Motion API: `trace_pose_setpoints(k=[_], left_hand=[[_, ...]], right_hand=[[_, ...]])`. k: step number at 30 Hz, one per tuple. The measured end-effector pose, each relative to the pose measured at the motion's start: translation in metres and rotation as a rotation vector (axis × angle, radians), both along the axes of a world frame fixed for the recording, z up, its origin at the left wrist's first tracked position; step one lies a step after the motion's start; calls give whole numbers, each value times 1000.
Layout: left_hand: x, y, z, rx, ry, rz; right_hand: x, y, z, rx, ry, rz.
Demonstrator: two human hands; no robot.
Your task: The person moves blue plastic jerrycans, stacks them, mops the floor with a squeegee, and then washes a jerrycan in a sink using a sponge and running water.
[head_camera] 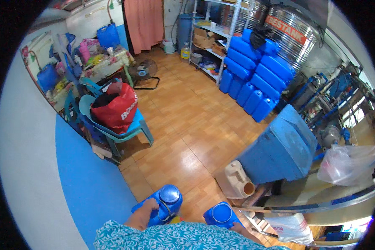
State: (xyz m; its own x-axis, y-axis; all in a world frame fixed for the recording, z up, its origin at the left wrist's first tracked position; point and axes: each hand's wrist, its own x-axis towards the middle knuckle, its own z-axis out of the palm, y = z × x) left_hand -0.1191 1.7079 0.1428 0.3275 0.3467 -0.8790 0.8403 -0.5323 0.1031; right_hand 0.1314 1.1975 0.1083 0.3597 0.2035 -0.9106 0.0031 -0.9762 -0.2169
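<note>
At the bottom of the head view, my left hand point(150, 207) is closed around the handle of a blue plastic water jug point(172, 201) with a round cap. On the other side of my patterned shirt, my right hand point(236, 227) is at a second blue water jug point(220, 214), also round-capped. The fingers of that hand are partly hidden by the jug, but they seem to grip its handle. Both jugs are close to my body, over the tiled floor. A beige plastic jerrycan point(237, 181) with an open mouth lies beyond the right jug.
A big blue lidded bin point(275, 150) stands behind the jerrycan. Stacked blue jugs point(256, 75) line a metal shelf point(220, 31) and a steel tank point(292, 34). Left are plastic chairs point(147, 132) with a red bag point(115, 109), a floor fan point(143, 70) and a cloth-covered table point(104, 67).
</note>
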Motion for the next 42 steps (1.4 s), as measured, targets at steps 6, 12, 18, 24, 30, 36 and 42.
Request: trace_pose_setpoints(k=[6, 12, 18, 24, 30, 36, 42], left_hand=[[52, -80, 18, 77, 63, 2], [96, -168, 26, 227, 18, -202], [154, -227, 46, 254, -71, -374], [206, -264, 32, 201, -139, -630], [251, -284, 2, 26, -171, -1013], [280, -309, -6, -82, -167, -1065], [296, -324, -1, -91, -88, -1143]], right_hand=[[-54, -130, -78, 116, -270, -125], [-37, -203, -67, 98, -221, -328], [-31, -237, -24, 112, -237, -508], [-36, -257, -19, 99, -247, -633], [-42, -254, -13, 69, -258, -758], [-51, -254, -7, 36, -275, -833], [-86, -290, 5, 16, -291, -980]])
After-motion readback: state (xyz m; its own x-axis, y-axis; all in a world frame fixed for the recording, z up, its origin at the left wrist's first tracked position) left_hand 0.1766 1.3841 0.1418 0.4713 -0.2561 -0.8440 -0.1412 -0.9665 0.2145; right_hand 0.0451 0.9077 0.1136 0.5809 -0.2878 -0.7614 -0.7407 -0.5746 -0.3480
